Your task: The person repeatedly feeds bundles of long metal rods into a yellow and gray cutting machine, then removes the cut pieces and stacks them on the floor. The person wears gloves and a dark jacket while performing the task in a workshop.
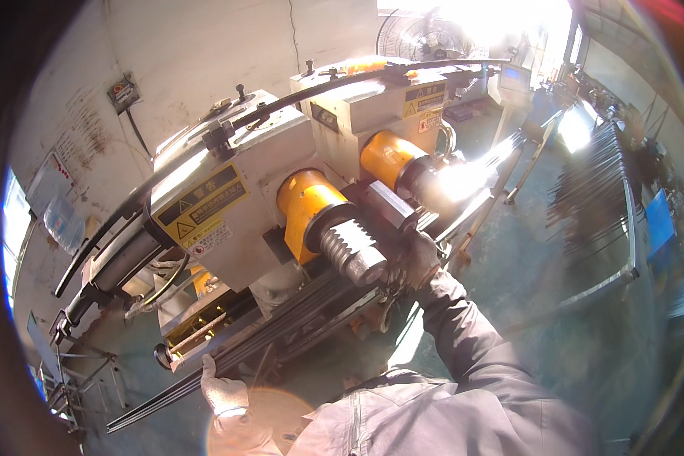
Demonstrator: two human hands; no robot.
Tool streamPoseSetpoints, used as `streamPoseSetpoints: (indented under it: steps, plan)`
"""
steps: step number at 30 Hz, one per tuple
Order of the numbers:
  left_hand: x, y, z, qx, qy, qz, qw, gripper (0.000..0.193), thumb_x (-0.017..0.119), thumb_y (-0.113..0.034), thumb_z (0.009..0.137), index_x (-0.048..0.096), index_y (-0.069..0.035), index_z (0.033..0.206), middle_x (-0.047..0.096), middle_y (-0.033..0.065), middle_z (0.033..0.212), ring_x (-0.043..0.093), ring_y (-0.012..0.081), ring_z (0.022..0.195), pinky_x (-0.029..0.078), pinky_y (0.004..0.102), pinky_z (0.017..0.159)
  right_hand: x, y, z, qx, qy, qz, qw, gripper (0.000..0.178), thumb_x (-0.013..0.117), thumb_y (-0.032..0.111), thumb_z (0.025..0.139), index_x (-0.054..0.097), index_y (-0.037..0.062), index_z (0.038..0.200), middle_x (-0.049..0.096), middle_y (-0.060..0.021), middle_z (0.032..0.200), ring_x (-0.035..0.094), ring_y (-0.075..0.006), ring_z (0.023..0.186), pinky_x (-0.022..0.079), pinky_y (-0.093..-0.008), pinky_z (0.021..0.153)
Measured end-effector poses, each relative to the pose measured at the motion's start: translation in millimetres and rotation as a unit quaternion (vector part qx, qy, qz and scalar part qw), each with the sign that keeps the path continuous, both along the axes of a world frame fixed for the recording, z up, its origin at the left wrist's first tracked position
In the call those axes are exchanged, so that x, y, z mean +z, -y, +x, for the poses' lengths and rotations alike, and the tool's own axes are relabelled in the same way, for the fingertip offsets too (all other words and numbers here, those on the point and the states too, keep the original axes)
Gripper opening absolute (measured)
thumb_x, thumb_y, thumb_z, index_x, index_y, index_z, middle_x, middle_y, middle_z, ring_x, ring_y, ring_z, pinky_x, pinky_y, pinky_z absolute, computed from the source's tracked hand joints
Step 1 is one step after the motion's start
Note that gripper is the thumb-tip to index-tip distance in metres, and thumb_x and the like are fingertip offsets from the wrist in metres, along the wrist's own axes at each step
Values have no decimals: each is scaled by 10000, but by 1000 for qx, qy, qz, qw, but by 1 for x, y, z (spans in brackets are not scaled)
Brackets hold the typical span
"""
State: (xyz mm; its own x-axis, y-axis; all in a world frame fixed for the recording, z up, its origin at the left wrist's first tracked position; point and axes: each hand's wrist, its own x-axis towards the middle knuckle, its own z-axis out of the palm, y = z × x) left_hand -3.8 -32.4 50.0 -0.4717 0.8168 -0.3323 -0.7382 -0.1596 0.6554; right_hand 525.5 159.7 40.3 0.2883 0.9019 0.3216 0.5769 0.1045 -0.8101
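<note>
My left hand (226,393), in a pale glove, is at the lower left against a bundle of long thin dark metal bars (159,401). Its thumb points up across the bars, and the other fingers are mostly hidden under them. My right hand (421,262), in a dark glove, reaches to the machine beside a dark rectangular block (387,204). Shadow and the block hide its fingers. Just left of it a thick grey ridged shaft (352,249) sticks out of a yellow collar (309,199). The bars run below the shaft, along the machine's front.
The large pale machine (281,140) fills the middle, with a second yellow collar (391,158) further right. A small control box (514,80) stands beyond. On the right a rack (631,228) carries many thin rods. A fan (425,38) stands behind; bright glare covers the back.
</note>
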Motion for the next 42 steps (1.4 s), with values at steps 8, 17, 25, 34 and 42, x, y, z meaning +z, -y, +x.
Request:
streamPoseSetpoints:
  steps: [8, 17, 25, 34, 42]
  plan:
    - [-1, -22, -12, -119, 2, 63, 991, 372, 725, -300, 1111, 756, -14, 1346, 794, 162, 1326, 755, 326, 1243, 596, 498, 1161, -21, -19, 2, -24, 390, -26, 920, 187, 778, 204, 885, 819, 117, 1045, 782, -120, 837, 796, -343, 846, 603, -460, 755]
    - [-13, -6, -69, 54, -50, 0, 997, 351, 569, -268, 1185, 743, -38, 1386, 791, 123, 1351, 746, 303, 1267, 585, 485, 1168, -24, -8, 4, -3, 227, -37, 973, 283, 691, 247, 1026, 792, -9, 1090, 749, -140, 866, 747, -315, 823, 571, -380, 728]
    - [-16, -25, 41, -91, -13, 18, 996, 339, 694, -384, 1124, 775, -106, 1300, 808, 73, 1305, 737, 286, 1267, 547, 576, 1205, 0, 41, -30, -12, -478, 0, 878, 636, 635, 596, 1150, 774, -22, 1198, 757, -25, 976, 657, -125, 863, 530, -335, 812]
    - [-10, -14, -25, 71, -31, -1, 997, 407, 450, -237, 1231, 688, -3, 1463, 746, 142, 1433, 705, 294, 1344, 520, 483, 1250, -68, 117, 36, -142, -362, -134, 911, 581, 653, 488, 1167, 778, -75, 1230, 809, -91, 1058, 690, -147, 948, 534, -311, 874]
    - [15, -25, 67, 25, -21, 17, 999, 346, 664, -297, 1150, 735, -33, 1362, 783, 129, 1342, 733, 350, 1275, 565, 567, 1167, -124, 124, 37, -86, -341, -187, 917, 387, 647, 361, 1166, 774, 12, 1056, 774, -102, 1009, 712, -152, 864, 557, -314, 742]
